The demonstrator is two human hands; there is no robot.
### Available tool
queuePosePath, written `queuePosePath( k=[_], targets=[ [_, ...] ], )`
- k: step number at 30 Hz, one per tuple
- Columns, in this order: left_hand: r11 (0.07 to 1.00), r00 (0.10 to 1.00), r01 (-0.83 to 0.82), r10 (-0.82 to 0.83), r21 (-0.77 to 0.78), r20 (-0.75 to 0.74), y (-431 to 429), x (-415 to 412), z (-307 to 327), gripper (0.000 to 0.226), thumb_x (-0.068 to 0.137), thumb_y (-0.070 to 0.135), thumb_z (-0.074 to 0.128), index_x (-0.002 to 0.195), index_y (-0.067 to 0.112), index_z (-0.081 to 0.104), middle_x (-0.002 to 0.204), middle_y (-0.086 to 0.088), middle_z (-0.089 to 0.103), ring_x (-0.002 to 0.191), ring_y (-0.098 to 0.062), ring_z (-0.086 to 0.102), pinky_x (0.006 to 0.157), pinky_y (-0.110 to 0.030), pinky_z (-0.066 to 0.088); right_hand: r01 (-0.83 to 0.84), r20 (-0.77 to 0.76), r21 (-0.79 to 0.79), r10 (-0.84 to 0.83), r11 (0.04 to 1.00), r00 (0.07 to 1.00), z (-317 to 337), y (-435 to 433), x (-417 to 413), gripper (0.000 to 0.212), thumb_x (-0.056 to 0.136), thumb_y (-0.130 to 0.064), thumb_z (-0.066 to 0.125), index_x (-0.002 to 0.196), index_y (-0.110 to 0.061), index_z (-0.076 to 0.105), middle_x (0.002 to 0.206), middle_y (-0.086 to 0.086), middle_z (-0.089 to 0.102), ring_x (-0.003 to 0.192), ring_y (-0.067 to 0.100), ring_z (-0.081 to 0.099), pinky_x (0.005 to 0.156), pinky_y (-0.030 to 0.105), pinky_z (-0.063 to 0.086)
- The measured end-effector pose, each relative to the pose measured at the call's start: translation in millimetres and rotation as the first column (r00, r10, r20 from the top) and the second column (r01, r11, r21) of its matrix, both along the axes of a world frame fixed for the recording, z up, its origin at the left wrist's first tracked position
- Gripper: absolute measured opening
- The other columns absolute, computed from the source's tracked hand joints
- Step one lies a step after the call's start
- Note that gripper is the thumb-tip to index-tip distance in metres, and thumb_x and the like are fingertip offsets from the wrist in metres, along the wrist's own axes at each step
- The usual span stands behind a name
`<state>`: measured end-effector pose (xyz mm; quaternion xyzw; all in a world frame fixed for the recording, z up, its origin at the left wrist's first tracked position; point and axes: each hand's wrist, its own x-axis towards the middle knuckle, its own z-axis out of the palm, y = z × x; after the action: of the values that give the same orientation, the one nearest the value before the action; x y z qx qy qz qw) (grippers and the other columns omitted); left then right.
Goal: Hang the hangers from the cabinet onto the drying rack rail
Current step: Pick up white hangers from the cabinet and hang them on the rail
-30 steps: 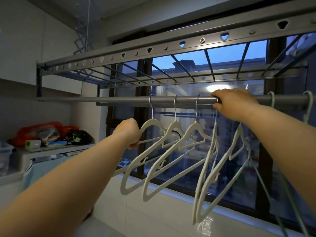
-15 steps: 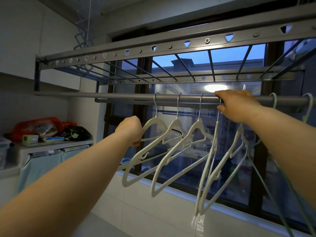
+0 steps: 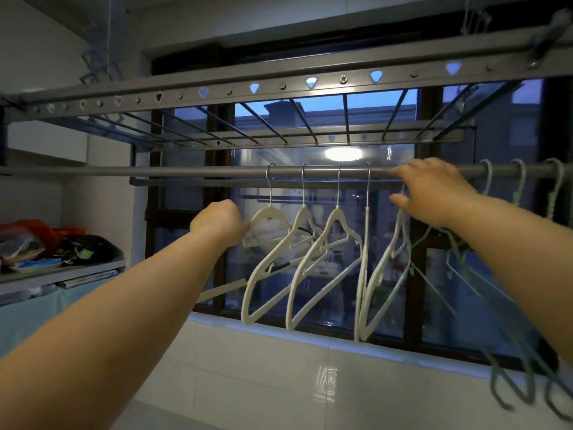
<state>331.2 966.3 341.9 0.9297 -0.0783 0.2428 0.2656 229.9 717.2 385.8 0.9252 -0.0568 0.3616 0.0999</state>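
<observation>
A grey drying rack rail (image 3: 186, 171) runs across in front of the window. Several white hangers (image 3: 336, 243) hang from it by metal hooks. Three pale green hangers (image 3: 521, 193) hang further right. My left hand (image 3: 218, 221) grips the left shoulder of the leftmost white hanger (image 3: 269, 214). At the rail my right hand (image 3: 434, 193) has fingers stretched leftward and thumb spread below. It hides the hook of the white hanger (image 3: 393, 252) hanging under it. I cannot see it gripping anything.
The rack's upper grey frame (image 3: 279, 88) with cross bars sits above the rail. A shelf (image 3: 62, 271) at the left holds a red bag (image 3: 28, 228) and dark items. A white tiled wall (image 3: 279, 367) lies below the window sill.
My right hand has slid a little right along the rail and its fingers have straightened. The fourth white hanger now hangs on its own, edge-on. My left hand keeps hold of the leftmost hanger.
</observation>
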Motion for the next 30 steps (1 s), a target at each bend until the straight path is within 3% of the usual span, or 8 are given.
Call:
queuePosePath(
  k=[6,12,15,17,19,25,28,30],
  targets=[
    [0.924,0.915,0.360,-0.322,-0.129,0.244,-29.7,-41.4,4.2,0.024,0.095,0.023,0.046,0.107,0.011,0.062,0.097,-0.005,0.061,0.093,-0.022,0.058,0.083,-0.034,0.046,0.163,-0.048,-0.018,-0.164,0.986,0.985,-30.5,-25.0,-37.9,0.039,0.095,-0.030,0.042,0.132,-0.017,0.045,0.137,0.007,0.046,0.127,0.028,0.037,0.104,0.038,0.030],
    [0.630,0.644,0.760,-0.698,-0.159,0.312,-94.8,-118.3,-3.8,0.026,0.092,0.024,0.049,0.069,0.029,0.059,0.064,0.013,0.061,0.059,0.004,0.055,0.058,-0.007,0.040,0.266,-0.010,0.061,-0.266,0.962,0.964,-66.9,-68.3,-86.5,0.029,0.096,-0.019,0.039,0.116,-0.010,0.057,0.116,0.012,0.060,0.110,0.031,0.048,0.086,0.037,0.038],
    [0.475,0.497,0.867,-0.821,-0.149,0.280,-138.1,-155.1,-24.9,0.029,0.088,0.024,0.052,0.061,0.030,0.060,0.058,0.012,0.066,0.063,0.002,0.062,0.060,-0.008,0.048,0.292,0.004,0.190,-0.298,0.937,0.955,-83.0,-101.5,-109.4,0.029,0.096,-0.017,0.039,0.116,-0.008,0.057,0.119,0.015,0.059,0.110,0.032,0.051,0.085,0.037,0.041],
    [0.376,0.406,0.912,-0.883,-0.163,0.236,-178.4,-180.3,-51.3,0.031,0.086,0.021,0.054,0.057,0.031,0.059,0.061,0.016,0.067,0.068,-0.003,0.063,0.065,-0.011,0.049,0.298,0.008,0.264,-0.311,0.917,0.950,-96.4,-130.9,-127.2,0.029,0.095,-0.017,0.040,0.118,-0.008,0.057,0.121,0.015,0.057,0.111,0.033,0.052,0.085,0.037,0.042],
    [0.303,0.335,0.936,-0.924,-0.180,0.184,-223.9,-205.8,-80.1,0.038,0.086,0.018,0.055,0.052,0.035,0.055,0.053,0.027,0.062,0.063,0.008,0.059,0.060,-0.003,0.045,0.303,0.017,0.280,-0.320,0.911,0.947,-109.1,-162.3,-148.8,0.029,0.095,-0.016,0.040,0.117,-0.009,0.058,0.120,0.014,0.058,0.110,0.032,0.052,0.084,0.036,0.042],
    [0.196,0.232,0.947,-0.965,-0.253,0.119,-373.4,-273.0,-142.7,0.034,0.088,0.023,0.054,0.061,0.044,0.051,0.057,0.043,0.055,0.072,0.023,0.052,0.064,0.006,0.038,0.305,0.107,0.370,-0.366,0.878,0.924,-131.1,-269.5,-243.5,0.029,0.095,-0.016,0.041,0.116,-0.009,0.059,0.116,0.012,0.062,0.105,0.029,0.055,0.080,0.034,0.043],
    [0.178,0.197,0.940,-0.980,-0.293,0.038,-450.5,-303.8,-170.2,0.035,0.090,0.022,0.054,0.062,0.044,0.052,0.059,0.023,0.061,0.069,0.015,0.056,0.063,0.006,0.038,0.412,0.007,0.420,-0.457,0.808,0.889,-161.9,-337.0,-298.2,0.028,0.095,-0.016,0.042,0.115,-0.009,0.060,0.117,0.011,0.062,0.106,0.029,0.056,0.077,0.032,0.043],
    [0.174,0.182,0.935,-0.983,-0.309,-0.004,-500.1,-320.1,-187.4,0.034,0.090,0.021,0.053,0.064,0.043,0.052,0.068,0.024,0.057,0.067,0.009,0.055,0.061,0.003,0.039,0.530,-0.090,0.456,-0.555,0.715,0.827,-190.6,-382.3,-336.2,0.028,0.094,-0.019,0.042,0.113,-0.010,0.060,0.116,0.013,0.063,0.106,0.031,0.057,0.078,0.033,0.044]
  ],
)
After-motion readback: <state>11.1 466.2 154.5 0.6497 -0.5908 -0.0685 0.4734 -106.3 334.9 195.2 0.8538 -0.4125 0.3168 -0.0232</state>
